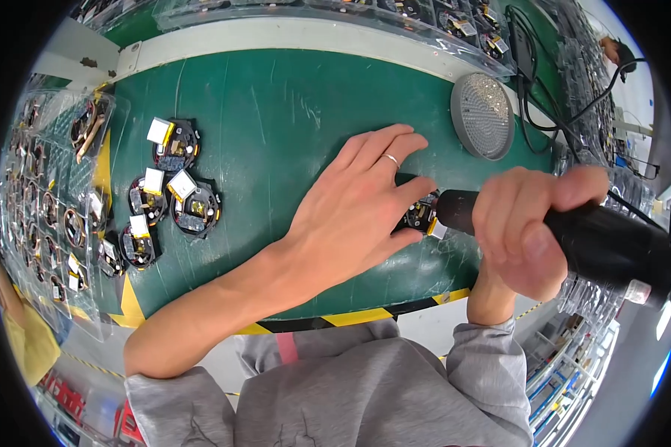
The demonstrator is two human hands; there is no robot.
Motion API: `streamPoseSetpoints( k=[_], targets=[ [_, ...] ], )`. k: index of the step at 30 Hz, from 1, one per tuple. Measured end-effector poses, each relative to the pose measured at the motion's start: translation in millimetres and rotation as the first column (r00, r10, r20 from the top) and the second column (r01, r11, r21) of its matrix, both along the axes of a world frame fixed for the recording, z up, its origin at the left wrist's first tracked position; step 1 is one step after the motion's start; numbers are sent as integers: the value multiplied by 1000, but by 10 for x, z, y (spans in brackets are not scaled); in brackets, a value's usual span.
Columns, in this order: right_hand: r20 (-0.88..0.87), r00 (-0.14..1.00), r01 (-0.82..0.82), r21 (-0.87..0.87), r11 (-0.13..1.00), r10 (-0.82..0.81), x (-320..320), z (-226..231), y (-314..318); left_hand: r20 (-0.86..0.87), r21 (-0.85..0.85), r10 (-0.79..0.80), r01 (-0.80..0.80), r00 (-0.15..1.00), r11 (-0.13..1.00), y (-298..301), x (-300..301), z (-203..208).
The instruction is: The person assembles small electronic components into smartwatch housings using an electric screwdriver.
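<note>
In my right hand (pixel 511 235) is a black electric screwdriver (pixel 608 246), my fingers wrapped round its body. Its nose points left and meets a small round circuit-board assembly (pixel 419 214) on the green mat. My left hand (pixel 350 205) steadies that assembly, thumb and index finger against its sides and the other fingers stretched over the mat. The hand covers part of the assembly, and the tool's tip is hard to make out. Left of my arm lie several similar round black assemblies (pixel 195 207) with silvery battery packs attached.
A round dish (pixel 481 123) of small metal pieces stands at the back right, beside black cables (pixel 528 74). Clear plastic trays (pixel 48 201) of assemblies line the left, with more behind a white rail (pixel 276 37). Yellow-black tape (pixel 350 316) marks the near edge.
</note>
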State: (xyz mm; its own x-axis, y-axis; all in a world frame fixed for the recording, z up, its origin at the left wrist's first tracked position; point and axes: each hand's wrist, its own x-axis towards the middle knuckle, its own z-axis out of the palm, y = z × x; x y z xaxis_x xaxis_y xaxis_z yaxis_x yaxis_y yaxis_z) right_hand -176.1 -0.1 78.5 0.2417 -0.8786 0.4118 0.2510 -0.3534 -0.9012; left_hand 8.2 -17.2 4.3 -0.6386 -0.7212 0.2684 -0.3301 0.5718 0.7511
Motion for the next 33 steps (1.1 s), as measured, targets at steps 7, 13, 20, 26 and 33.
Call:
streamPoseSetpoints(
  k=[7, 13, 20, 26, 33],
  targets=[
    [-283, 954, -121, -77, 990, 94, -73, 55, -96, 1, -70, 21, -20, 1000, 997, 2, -8, -23],
    [-256, 954, -175, -54, 983, 156, -110, 47, -97, 7, -106, 56, -55, 998, 993, 15, -13, -49],
    [-182, 980, -83, -12, 996, 79, 10, 25, -53, -7, -121, 64, -65, 998, 991, 34, -18, -71],
    [-273, 949, -171, -28, 985, 157, -89, 46, -82, -13, -107, 72, -73, 997, 992, 32, -13, -58],
    [-305, 936, -194, -27, 981, 176, -99, 43, -107, -12, -96, 73, -74, 997, 993, 39, -26, -63]
  ],
)
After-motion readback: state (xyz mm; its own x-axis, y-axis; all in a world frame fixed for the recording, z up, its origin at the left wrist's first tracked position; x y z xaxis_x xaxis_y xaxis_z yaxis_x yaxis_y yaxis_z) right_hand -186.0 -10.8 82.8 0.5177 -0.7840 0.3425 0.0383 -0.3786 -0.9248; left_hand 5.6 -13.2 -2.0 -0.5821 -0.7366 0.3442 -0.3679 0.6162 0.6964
